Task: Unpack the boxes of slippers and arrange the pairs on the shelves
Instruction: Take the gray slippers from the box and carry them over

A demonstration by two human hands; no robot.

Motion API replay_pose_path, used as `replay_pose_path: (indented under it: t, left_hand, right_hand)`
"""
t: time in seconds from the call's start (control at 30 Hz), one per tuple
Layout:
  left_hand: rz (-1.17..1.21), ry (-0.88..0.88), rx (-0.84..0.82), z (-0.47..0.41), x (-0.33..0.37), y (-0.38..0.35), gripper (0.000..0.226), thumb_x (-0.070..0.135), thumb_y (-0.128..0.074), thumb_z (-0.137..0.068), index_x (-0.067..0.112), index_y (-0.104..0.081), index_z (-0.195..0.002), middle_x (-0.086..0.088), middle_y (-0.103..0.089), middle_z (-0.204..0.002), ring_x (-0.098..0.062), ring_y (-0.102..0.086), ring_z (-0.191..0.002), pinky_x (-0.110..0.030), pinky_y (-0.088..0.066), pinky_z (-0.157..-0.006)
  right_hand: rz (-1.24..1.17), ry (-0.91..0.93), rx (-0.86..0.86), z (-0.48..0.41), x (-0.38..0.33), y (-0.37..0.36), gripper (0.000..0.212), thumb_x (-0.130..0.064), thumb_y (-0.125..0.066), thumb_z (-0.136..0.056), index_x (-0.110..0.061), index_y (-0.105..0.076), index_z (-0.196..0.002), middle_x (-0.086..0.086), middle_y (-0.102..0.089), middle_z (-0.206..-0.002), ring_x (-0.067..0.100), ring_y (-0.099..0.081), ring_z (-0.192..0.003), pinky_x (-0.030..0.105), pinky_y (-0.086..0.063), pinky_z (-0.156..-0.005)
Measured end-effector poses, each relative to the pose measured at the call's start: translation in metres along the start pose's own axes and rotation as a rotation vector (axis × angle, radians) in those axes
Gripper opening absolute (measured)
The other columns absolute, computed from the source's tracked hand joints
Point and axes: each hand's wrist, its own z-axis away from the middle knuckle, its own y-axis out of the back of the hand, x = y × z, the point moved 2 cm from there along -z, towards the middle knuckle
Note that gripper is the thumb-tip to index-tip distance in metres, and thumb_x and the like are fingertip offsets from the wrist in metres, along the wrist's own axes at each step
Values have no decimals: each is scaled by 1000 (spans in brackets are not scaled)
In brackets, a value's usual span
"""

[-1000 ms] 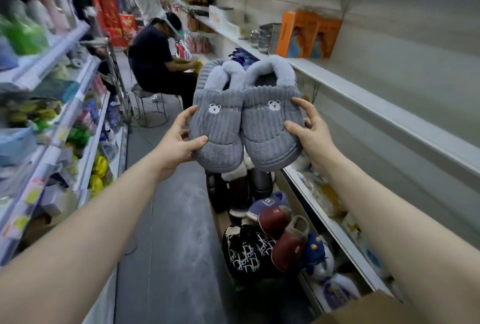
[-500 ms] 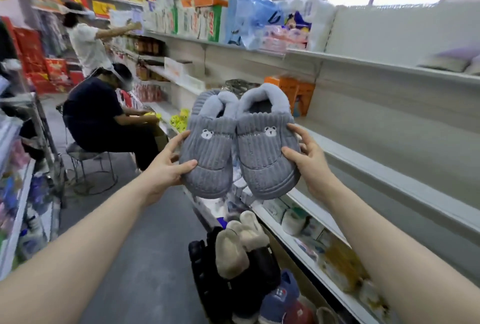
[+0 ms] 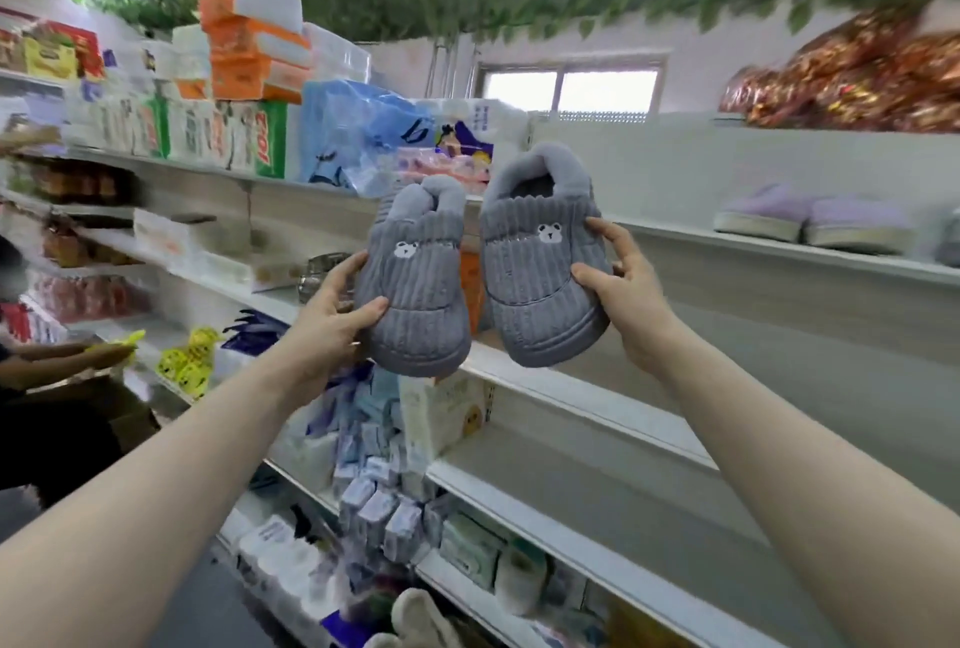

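**One grey slipper in each hand, held up at the shelves**

My left hand (image 3: 332, 322) grips the left slipper (image 3: 415, 284) along its outer side, thumb across the ribbed front, fingers behind it. My right hand (image 3: 626, 289) grips the right slipper (image 3: 540, 268) the same way from its outer edge, thumb on the front near the toe, fingertips up by the bear patch. Both hands closed firmly on the slippers.

Slippers: grey ribbed fabric, fluffy collar, a small white bear face on each. Toes point down, openings up and away from me. Not touching each other; a narrow gap between them, an orange box showing through it. The right one sits a bit higher than the left.

Both are in the air in front of the white shelves (image 3: 597, 387), not resting on any board. Just behind and below them is a mostly bare shelf. On the shelf above, far right, a pale purple pair of slippers (image 3: 810, 221) already stands side by side.

Left part of the shelving is packed: stacked orange and white boxes (image 3: 249, 50) on top, a blue plastic bag (image 3: 358, 138) beside them, small packets lower down. Yellow packets (image 3: 189, 361) at lower left. Frame is motion-blurred, labels unreadable.

At the far left edge another person's arm (image 3: 57, 356) reaches over a cardboard box (image 3: 104, 403).
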Motion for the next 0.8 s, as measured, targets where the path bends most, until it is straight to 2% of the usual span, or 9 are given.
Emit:
replay_pose_path:
  t: [0.07,0.17,0.33,0.43,0.5,0.57,0.63,0.7,0.8]
  left_hand:
    - [0,-25,-36,-35,5,-14,57,8,-56,-95,36,-39,-142,-14,-55,-128,-25,-66,-98,-32,-57,-64]
    - [18,-57,-83,-82,18,-35,55,8,-53,-97,34,-36,-142,-11,-60,-117,-21,-68,-85,-28,-55,-54]
    - [45,-43,-160,-153,33,-62,51,13,-52,-98,30,-36,-144,-7,-58,-125,-20,-68,-92,-27,-56,-56]
    - [59,-7,-241,-194,39,-77,44,16,-49,-100,28,-40,-142,-9,-60,-125,-24,-65,-104,-40,-58,-77]
    - [53,27,-283,-218,40,-87,40,18,-48,-100,26,-44,-139,-9,-60,-124,-26,-62,-109,-48,-54,-91]
    - [59,74,-299,-237,43,-99,35,18,-48,-100,24,-48,-134,-9,-60,-121,-27,-60,-111,-49,-52,-94]
    - [83,138,-304,-256,43,-110,26,17,-48,-100,22,-54,-124,-9,-58,-118,-26,-59,-110,-44,-56,-87]
    - [77,199,-328,-271,41,-119,20,17,-50,-99,17,-57,-118,-12,-57,-119,-25,-60,-105,-36,-59,-69]
    - [79,243,-307,-293,39,-135,25,18,-51,-99,6,-52,-121,-14,-54,-112,-26,-60,-97,-36,-61,-58]
  right_hand:
    - [54,25,70,-30,-4,11,45,-8,-61,-91,-38,-53,-124,5,-56,-128,17,-60,-105,26,-55,-79]
    - [72,-6,179,-72,-9,30,43,-11,-62,-91,-38,-53,-123,5,-56,-129,21,-62,-107,37,-57,-86]
    - [64,-198,300,-130,-17,55,32,-19,-62,-95,-28,-55,-124,3,-61,-115,16,-62,-84,25,-53,-51]
    - [71,-288,341,-154,-14,61,27,-25,-62,-96,-16,-60,-121,12,-59,-116,20,-59,-85,25,-53,-46]
    - [98,-291,395,-165,-15,60,17,-29,-58,-99,-16,-60,-109,15,-57,-123,22,-59,-89,29,-57,-52]
    - [143,-301,430,-169,-20,55,21,-41,-53,-100,-21,-57,-100,12,-55,-127,20,-57,-92,36,-58,-75]
    - [301,-305,418,-168,-20,51,42,-62,-51,-92,-23,-54,-108,5,-54,-128,19,-54,-103,40,-47,-97]
    - [604,-217,374,-160,-11,48,64,-74,-56,-81,-26,-55,-124,2,-53,-130,20,-50,-116,38,-41,-102]
    - [941,-56,422,-152,0,40,63,-66,-62,-82,-27,-58,-131,7,-55,-132,23,-46,-127,34,-37,-102]
